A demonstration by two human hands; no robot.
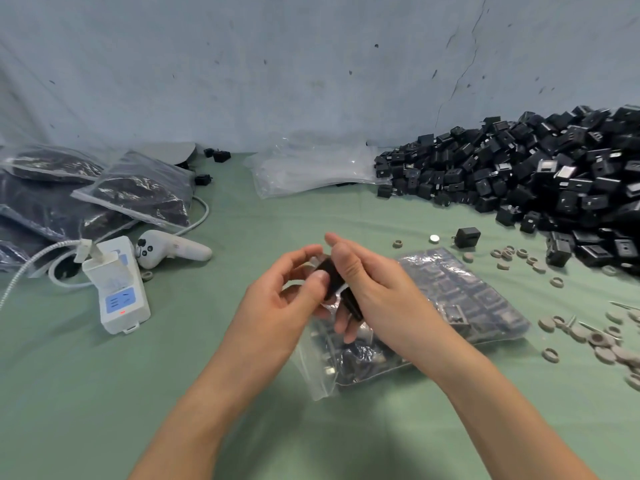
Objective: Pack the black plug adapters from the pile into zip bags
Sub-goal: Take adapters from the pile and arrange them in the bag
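A large pile of black plug adapters [540, 181] fills the right side of the green table. In the middle, a clear zip bag [460, 306] partly filled with adapters lies flat under my hands. My left hand [287, 303] and my right hand [367, 289] meet above the bag's open mouth, both pinching black adapters [334, 277]. How many adapters they hold is hidden by the fingers. A single loose adapter [467, 237] stands between the bag and the pile.
Filled zip bags [138, 192] are stacked at the left. A white power strip [117, 285] with cable and a white controller [173, 252] lie beside them. Empty clear bags [311, 171] sit at the back. Several grey rings and discs [588, 334] scatter at the right.
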